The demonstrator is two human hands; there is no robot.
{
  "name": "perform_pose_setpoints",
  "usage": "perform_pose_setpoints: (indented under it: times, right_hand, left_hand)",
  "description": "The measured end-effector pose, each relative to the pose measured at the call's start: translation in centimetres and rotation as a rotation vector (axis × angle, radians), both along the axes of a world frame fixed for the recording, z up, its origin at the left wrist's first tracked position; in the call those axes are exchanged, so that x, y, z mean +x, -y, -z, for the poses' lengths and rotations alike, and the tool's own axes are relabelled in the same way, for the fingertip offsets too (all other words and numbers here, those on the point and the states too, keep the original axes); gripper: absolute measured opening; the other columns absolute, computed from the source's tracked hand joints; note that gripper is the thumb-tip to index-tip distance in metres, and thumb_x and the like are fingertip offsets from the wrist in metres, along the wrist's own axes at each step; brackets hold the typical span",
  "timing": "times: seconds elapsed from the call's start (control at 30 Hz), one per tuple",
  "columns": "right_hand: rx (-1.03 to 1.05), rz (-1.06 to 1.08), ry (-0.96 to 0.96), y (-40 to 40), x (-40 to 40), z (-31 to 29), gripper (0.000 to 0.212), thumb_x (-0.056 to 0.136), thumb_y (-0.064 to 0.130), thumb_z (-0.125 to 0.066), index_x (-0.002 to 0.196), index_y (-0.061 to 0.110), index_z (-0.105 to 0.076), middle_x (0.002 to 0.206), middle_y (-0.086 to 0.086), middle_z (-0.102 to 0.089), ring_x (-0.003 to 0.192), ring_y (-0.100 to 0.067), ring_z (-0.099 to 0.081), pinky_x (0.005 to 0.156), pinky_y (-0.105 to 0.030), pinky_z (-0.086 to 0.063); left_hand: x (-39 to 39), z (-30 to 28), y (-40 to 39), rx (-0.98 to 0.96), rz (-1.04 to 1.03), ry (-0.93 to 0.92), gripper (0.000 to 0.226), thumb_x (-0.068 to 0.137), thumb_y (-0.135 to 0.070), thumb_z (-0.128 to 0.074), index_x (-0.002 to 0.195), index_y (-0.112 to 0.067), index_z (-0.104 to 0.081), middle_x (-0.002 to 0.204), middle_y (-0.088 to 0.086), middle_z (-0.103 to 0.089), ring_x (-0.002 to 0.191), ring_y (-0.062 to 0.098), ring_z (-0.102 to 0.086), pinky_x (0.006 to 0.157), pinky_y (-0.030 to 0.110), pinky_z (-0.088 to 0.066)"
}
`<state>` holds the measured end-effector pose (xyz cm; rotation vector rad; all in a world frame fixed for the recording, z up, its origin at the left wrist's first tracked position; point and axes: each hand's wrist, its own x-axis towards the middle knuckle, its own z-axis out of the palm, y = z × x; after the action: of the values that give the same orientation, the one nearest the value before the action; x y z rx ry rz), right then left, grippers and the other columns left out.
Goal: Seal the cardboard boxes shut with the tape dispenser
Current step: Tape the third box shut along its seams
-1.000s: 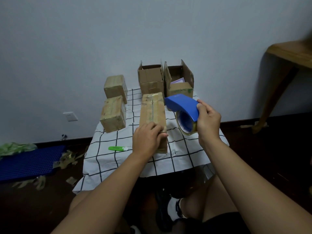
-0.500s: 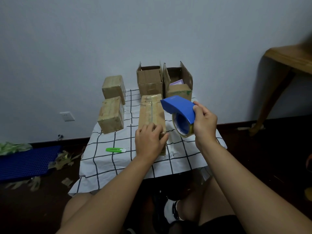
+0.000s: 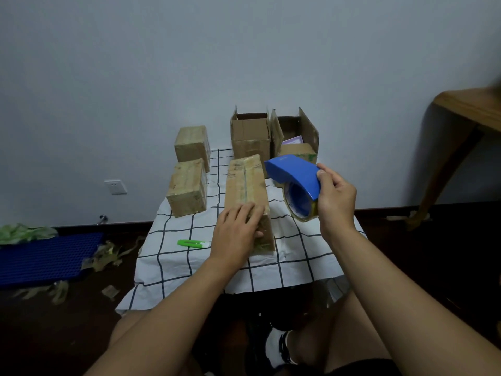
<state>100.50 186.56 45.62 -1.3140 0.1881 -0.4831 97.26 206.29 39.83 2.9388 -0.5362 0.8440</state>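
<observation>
Left hand [image 3: 238, 232] lies with fingers spread flat on the near end of the long box [image 3: 248, 196], pressing it to the cloth [image 3: 173, 256]; the thumb wraps the near face. Over the last second it has stayed at this end, the fingers spreading slightly. Right hand [image 3: 336, 198] grips the blue dispenser [image 3: 294, 176] by its rear edge, fingers curled round it, wrist cocked, roll [image 3: 301, 210] hanging below. The dispenser is off the box, in the air just right of it, and has lifted a little. This suggests a finished or paused pass along the top seam, which already carries tape; the near end face probably wants smoothing. A green cutter [image 3: 193, 243] lies on the cloth left of the left hand. Farther back, two taped boxes [image 3: 187, 188] stand at left; two open boxes [image 3: 250, 131] at the far edge remain unsealed.
</observation>
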Motion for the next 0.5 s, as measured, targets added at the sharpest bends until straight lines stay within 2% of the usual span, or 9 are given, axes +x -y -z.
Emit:
perform_pose_setpoints:
  times: [0.17,0.33,0.5]
  right_hand:
    - [0.022,-0.012,0.039,-1.3,0.8,-1.5,0.017,0.097,0.023,-0.059,0.104,0.031,-0.073,0.106,0.003,-0.072,0.096,-0.011,-0.067,0.068,-0.017,-0.055]
    - [-0.003,-0.038,0.039,-3.0,2.2,-1.7,0.018,0.098,0.025,-0.059,0.108,0.029,-0.073,0.106,0.008,-0.071,0.095,-0.009,-0.067,0.07,-0.018,-0.056]
    - [-0.02,-0.049,0.036,-3.8,3.6,-1.6,0.022,0.098,0.026,-0.059,0.115,0.025,-0.073,0.111,0.006,-0.07,0.099,-0.01,-0.065,0.068,-0.015,-0.054]
  left_hand:
    - [0.2,-1.7,-2.5,0.02,-0.021,0.076,0.06,0.076,-0.038,-0.079,0.128,-0.018,-0.058,0.127,0.004,-0.059,0.113,0.027,-0.056,0.089,0.039,-0.045]
    - [2.5,-3.3,-4.6,0.055,-0.099,0.052,0.058,0.076,-0.035,-0.078,0.127,-0.019,-0.058,0.128,0.005,-0.059,0.113,0.027,-0.057,0.088,0.039,-0.045]
    - [5.7,-3.7,-5.5,0.082,-0.129,-0.026,0.056,0.085,-0.034,-0.069,0.136,-0.022,-0.049,0.138,0.004,-0.052,0.123,0.026,-0.049,0.097,0.037,-0.038]
